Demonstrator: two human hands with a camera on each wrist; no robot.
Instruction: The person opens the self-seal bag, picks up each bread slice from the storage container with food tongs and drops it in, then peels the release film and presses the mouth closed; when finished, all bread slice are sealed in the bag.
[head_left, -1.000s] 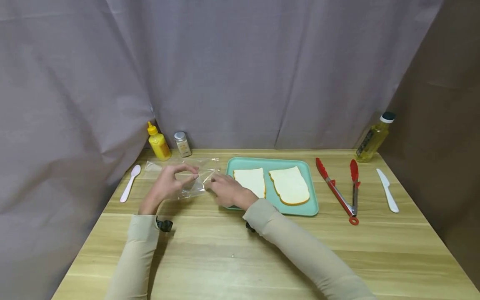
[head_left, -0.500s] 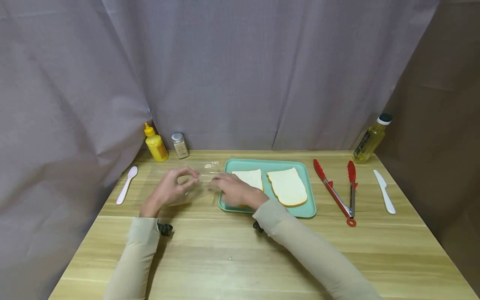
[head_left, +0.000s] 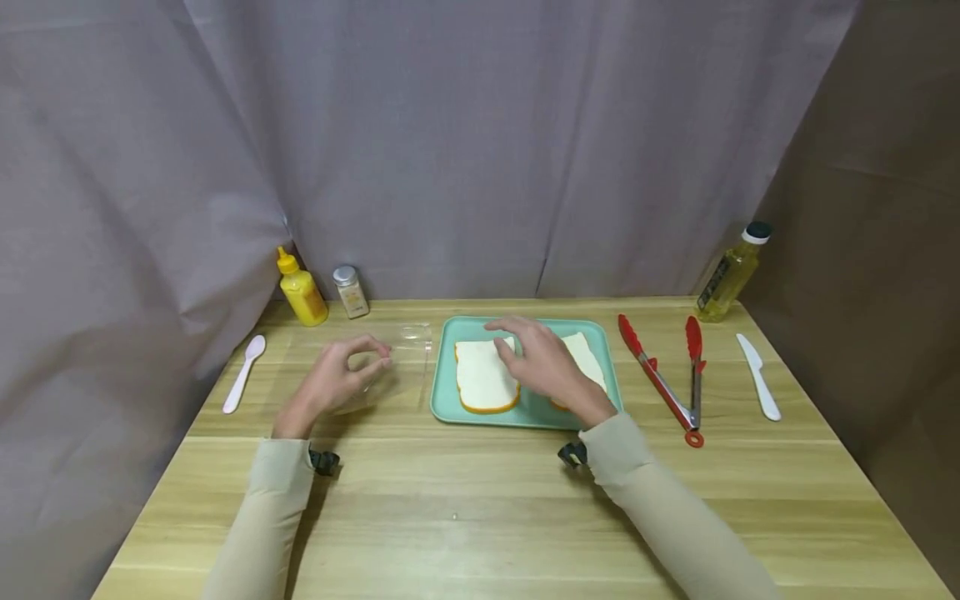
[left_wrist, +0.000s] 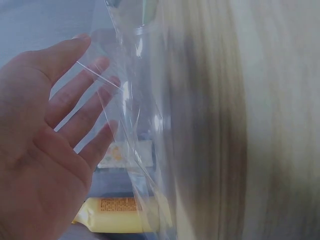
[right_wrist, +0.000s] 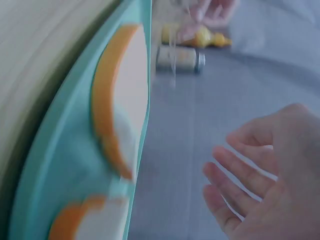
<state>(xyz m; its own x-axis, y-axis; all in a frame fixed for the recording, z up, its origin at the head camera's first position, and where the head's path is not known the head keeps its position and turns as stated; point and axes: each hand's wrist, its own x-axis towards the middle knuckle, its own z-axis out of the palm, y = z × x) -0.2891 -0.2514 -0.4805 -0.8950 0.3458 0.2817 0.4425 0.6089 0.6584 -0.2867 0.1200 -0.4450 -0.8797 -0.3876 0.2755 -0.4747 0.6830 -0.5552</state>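
In the head view my left hand pinches a clear plastic bag between thumb and index finger, left of the turquoise tray. The bag rises in a loose sheet past the spread other fingers in the left wrist view. My right hand is above the tray, fingers loosely bent and holding nothing. Two bread slices lie on the tray: the left slice shows mostly, while the right slice is partly hidden by my right hand. In the right wrist view a gap separates the fingers from the bread.
Behind the bag stand a yellow squeeze bottle and a shaker jar. A white spoon lies at the left. To the right are red tongs, a white knife and an oil bottle near the curtain.
My right hand has left the bag's side and moved right, over the tray and bread. The left hand keeps its pinch in nearly the same place.
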